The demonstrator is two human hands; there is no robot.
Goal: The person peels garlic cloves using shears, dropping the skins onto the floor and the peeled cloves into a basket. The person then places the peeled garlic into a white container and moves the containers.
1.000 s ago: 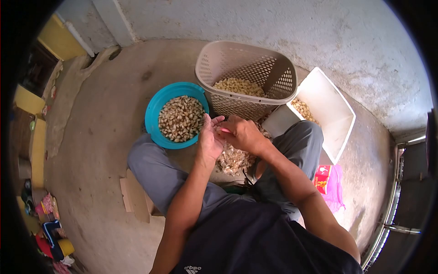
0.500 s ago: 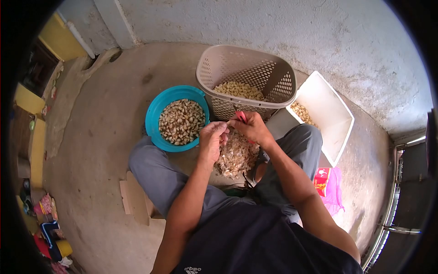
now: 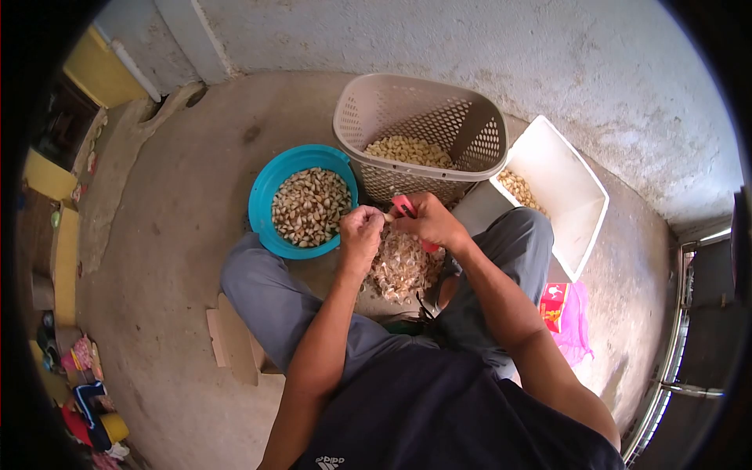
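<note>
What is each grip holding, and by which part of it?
The right grip holds a red tool around its middle. The left grip pinches a pale clove at the fingertips; by which end is too small to tell.

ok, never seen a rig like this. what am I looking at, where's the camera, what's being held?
No machine here: these are a person's two bare hands, seen by one head-worn camera looking forward and down. The person sits on a concrete floor. The left hand and right hand meet at a small pale clove, apparently garlic; the right also holds a pink-handled tool, blade unclear. In front: a turquoise basin of cloves on the left, a beige perforated basket with paler cloves in the middle, and a white box on the right with more. A heap of papery skins lies below the hands.
</note>
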